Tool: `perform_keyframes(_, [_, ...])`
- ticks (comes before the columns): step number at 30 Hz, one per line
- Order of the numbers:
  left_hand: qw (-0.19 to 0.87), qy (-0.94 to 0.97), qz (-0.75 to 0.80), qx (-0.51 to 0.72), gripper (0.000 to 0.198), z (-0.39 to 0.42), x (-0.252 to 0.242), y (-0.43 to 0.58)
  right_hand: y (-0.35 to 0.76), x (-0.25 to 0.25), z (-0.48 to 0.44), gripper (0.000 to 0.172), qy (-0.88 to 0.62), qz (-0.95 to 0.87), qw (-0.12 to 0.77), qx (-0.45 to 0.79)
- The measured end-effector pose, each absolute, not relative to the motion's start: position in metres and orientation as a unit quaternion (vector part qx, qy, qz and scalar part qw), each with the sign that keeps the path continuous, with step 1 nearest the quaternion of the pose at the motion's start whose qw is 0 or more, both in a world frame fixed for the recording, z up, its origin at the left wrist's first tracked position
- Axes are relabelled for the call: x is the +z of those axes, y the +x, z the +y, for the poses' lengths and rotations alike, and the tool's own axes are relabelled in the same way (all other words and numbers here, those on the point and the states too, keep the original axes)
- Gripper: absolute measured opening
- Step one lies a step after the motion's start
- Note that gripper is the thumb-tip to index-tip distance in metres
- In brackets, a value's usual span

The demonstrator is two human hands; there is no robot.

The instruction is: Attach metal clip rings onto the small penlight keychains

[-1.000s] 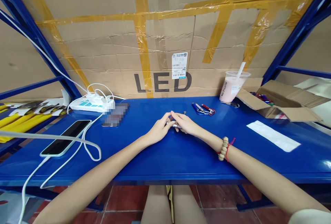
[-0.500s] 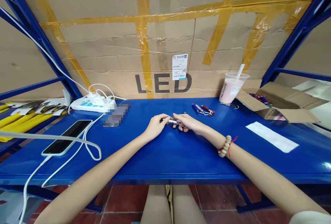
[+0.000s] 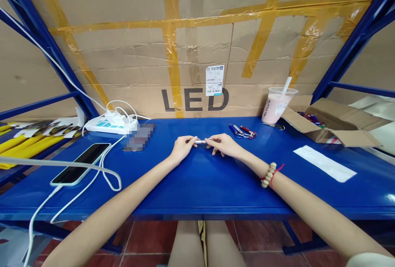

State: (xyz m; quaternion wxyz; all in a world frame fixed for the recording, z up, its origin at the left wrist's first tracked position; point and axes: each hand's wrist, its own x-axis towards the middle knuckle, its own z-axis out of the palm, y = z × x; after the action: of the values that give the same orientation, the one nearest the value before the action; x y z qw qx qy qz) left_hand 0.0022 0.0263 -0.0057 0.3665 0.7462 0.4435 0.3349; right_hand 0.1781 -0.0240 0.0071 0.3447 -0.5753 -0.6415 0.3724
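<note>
Above the middle of the blue table, my left hand (image 3: 184, 148) pinches one end of a small silver tube (image 3: 200, 142), which looks like a keychain flashlight. The thumb and fingertips of my right hand (image 3: 224, 145) close on its other end, while the remaining fingers hang loosely below. Both tube ends are covered by fingertips, and the tube lies roughly level. Just behind my right hand, blue, silver and red tubes with carabiner clips (image 3: 242, 131) lie in a small group on the table.
At the right stand a pink drink cup (image 3: 276, 106) with a straw and an open cardboard box (image 3: 327, 129); a white paper strip (image 3: 324, 163) lies in front. On the left are a charging phone (image 3: 82, 164), a power strip (image 3: 111, 123), loose white cables and a blurred-out dark item (image 3: 138, 137).
My hands have drawn slightly apart, showing the tube between fingertips. My right hand has shifted its grip, and the metal ring or clip seen by its fingers is now hidden.
</note>
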Motion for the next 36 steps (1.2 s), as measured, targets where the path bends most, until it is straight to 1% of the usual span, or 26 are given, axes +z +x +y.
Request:
perform_keyframes(3, [0.385, 0.725, 0.455, 0.346, 0.031, 0.028, -0.005, -0.001, 0.179, 0.007, -0.024, 0.033, -0.591, -0.631, 0.356, 0.355])
perform_keyframes(6, [0.387, 0.718, 0.460, 0.351, 0.026, 0.031, -0.004, -0.003, 0.181, 0.009, -0.023, 0.028, -0.614, -0.633, 0.343, 0.323])
perform_keyframes(8, [0.366, 0.728, 0.467, 0.344, 0.022, 0.034, -0.004, -0.005, 0.186, 0.011, -0.022, 0.026, -0.626, -0.638, 0.341, 0.292])
perform_keyframes(10, [0.326, 0.748, 0.473, 0.333, 0.019, 0.037, -0.005, -0.008, 0.194, 0.014, -0.020, 0.025, -0.643, -0.643, 0.350, 0.224])
perform_keyframes(13, [0.233, 0.779, 0.487, 0.319, 0.016, 0.042, -0.006, -0.013, 0.213, 0.018, -0.018, 0.023, -0.702, -0.624, 0.340, 0.054])
perform_keyframes(14, [0.198, 0.786, 0.493, 0.315, 0.016, 0.043, -0.006, -0.015, 0.219, 0.019, -0.018, 0.023, -0.727, -0.608, 0.319, 0.004])
perform_keyframes(16, [0.137, 0.795, 0.508, 0.304, 0.016, 0.044, -0.006, -0.018, 0.230, 0.020, -0.018, 0.024, -0.773, -0.579, 0.254, -0.052])
perform_keyframes(19, [0.083, 0.793, 0.527, 0.294, 0.020, 0.043, -0.006, -0.020, 0.241, 0.017, -0.017, 0.032, -0.814, -0.554, 0.159, -0.069])
perform_keyframes(21, [0.070, 0.783, 0.536, 0.308, 0.022, 0.041, -0.005, -0.019, 0.245, 0.014, -0.016, 0.033, -0.823, -0.551, 0.129, -0.061])
perform_keyframes(25, [0.086, 0.770, 0.526, 0.351, 0.019, 0.036, -0.002, -0.014, 0.245, 0.010, -0.014, 0.032, -0.827, -0.545, 0.129, -0.050])
perform_keyframes(29, [0.112, 0.768, 0.501, 0.382, 0.017, 0.029, 0.003, -0.009, 0.244, 0.011, -0.012, 0.031, -0.823, -0.549, 0.132, -0.064])
perform_keyframes(36, [0.148, 0.785, 0.454, 0.395, 0.017, 0.019, 0.007, -0.004, 0.244, 0.015, -0.012, 0.026, -0.820, -0.557, 0.108, -0.078])
